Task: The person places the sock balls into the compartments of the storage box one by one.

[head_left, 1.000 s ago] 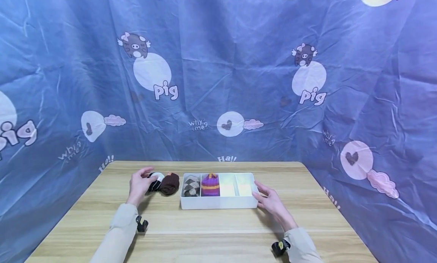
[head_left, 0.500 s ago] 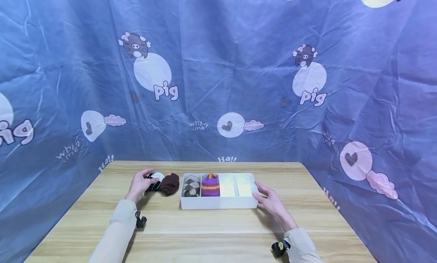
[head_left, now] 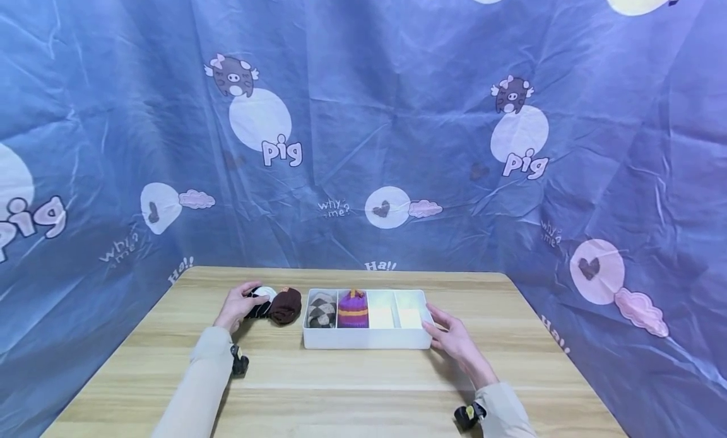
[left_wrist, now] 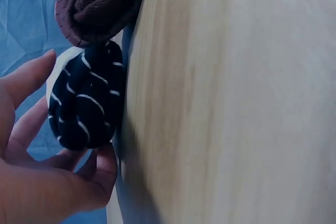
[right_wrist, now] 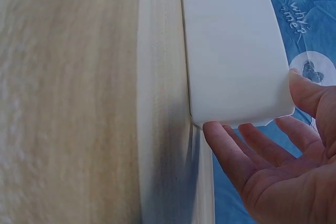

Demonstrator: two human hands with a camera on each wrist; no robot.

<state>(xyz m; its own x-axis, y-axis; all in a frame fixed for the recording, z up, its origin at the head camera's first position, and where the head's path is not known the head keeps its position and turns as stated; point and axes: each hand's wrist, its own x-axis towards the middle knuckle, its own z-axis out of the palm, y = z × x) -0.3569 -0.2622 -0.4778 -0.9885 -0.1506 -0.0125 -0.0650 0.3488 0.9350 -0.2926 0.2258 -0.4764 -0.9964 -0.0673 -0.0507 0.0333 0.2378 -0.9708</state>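
Note:
A rolled sock [left_wrist: 86, 100], black with thin white stripes and a white part, lies on the table at the left. My left hand [head_left: 235, 307] holds it, thumb by the white part and fingers curled around its near side. Touching that sock is a dark brown rolled sock [head_left: 286, 307]. A white divided box [head_left: 366, 340] stands to their right. My right hand [head_left: 456, 342] touches the box's right end with fairly straight fingers, the thumb at its rim. Inside the box, a grey checkered sock [head_left: 322, 312] fills the leftmost compartment, and a purple and orange striped sock [head_left: 353, 310] the one beside it.
The two right compartments of the box show bare white floors. Beneath everything is a light wooden table [head_left: 352, 387]. A blue printed cloth [head_left: 341, 110] hangs behind the table and along both sides.
My left forearm has shifted slightly forward, and the fingers have settled closer around the striped sock. My right hand and the box stay put; the head view has shifted a little.

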